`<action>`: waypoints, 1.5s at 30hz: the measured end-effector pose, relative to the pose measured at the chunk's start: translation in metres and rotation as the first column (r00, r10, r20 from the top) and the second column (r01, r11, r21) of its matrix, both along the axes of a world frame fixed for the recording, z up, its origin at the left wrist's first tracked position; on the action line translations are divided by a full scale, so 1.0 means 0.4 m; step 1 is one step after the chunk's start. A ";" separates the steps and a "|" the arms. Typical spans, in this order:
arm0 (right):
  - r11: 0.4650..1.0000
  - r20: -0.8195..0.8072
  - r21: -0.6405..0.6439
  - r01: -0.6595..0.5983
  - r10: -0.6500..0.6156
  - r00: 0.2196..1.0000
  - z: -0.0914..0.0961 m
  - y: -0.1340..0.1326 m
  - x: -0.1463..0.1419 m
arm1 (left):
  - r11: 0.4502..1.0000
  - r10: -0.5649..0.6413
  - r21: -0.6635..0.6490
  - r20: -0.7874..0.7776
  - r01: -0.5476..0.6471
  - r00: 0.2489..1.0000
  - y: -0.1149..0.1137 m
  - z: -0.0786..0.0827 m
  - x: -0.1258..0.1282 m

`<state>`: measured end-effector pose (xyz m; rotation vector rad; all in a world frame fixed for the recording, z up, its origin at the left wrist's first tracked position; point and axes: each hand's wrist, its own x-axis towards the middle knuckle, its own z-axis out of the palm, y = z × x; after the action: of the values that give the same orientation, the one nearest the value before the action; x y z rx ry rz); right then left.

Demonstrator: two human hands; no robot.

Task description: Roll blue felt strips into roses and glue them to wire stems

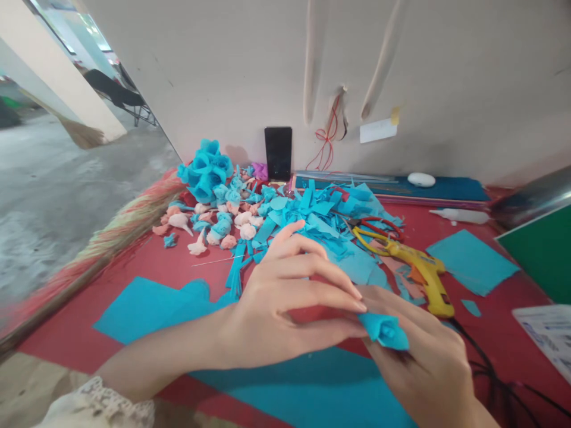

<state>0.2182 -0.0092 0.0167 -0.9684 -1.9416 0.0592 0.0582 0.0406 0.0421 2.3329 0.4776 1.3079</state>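
Blue paper forms a small flower [386,331], held above the red tabletop [57,345] toward its near edge. The left hand [289,303] pinches the narrow end between thumb and fingertips; the right hand [428,356] closes around it, its fingertips partly hidden. A squeeze bottle [464,216] lies near the back right corner, its contents too unclear to tell. Paper scraps [319,220] heap toward the back edge beside a yellow glue gun [426,273]; blue blossoms [206,172] cluster at the back left corner.
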 end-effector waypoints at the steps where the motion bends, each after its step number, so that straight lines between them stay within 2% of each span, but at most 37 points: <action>1: 1.000 -0.001 -0.002 0.001 -0.001 1.000 0.000 -0.001 0.000 | 1.000 0.003 0.002 0.005 -0.003 1.000 0.000 0.001 -0.001; 14: 1.000 -0.022 -0.010 -0.017 0.017 1.000 -0.001 -0.005 -0.003 | 0.999 0.034 0.027 0.030 -0.035 0.999 -0.005 0.001 0.002; 27: 0.994 -0.072 -0.071 0.078 -0.083 0.994 0.012 -0.001 0.000 | 0.996 -0.023 -0.091 -0.018 0.021 1.000 0.007 -0.006 0.005; 32: 0.992 -0.075 -0.086 0.096 -0.103 0.992 0.001 -0.007 0.006 | 0.987 0.013 -0.160 -0.113 -0.031 0.994 0.023 0.031 -0.029; 36: 0.991 -0.102 -0.118 0.061 -0.074 0.992 -0.001 -0.012 -0.002 | 0.966 0.009 -0.244 -0.312 -0.090 0.950 0.029 0.055 -0.064; 39: 0.987 -0.145 -0.156 0.028 -0.051 0.988 0.005 -0.011 -0.009 | 0.973 -0.016 -0.210 -0.490 -0.100 0.871 0.025 0.026 -0.094; 41: 0.981 -0.180 -0.194 0.006 -0.041 0.983 0.009 -0.011 -0.013 | 0.980 -0.027 -0.172 -0.618 -0.101 0.786 0.019 -0.017 -0.120; 42: 0.976 -0.201 -0.216 -0.007 -0.037 0.979 0.010 -0.011 -0.014 | 0.982 -0.071 -0.175 -0.681 -0.068 0.729 0.015 -0.043 -0.135; 45: 0.955 -0.286 -0.289 -0.072 -0.014 0.958 0.005 -0.017 -0.014 | 0.980 -0.095 -0.187 -0.738 -0.068 0.668 0.000 -0.120 -0.188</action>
<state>0.2125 -0.0160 0.0189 -1.0609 -1.7068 0.4958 -0.0169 0.0405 -0.0060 2.5990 0.7863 0.1846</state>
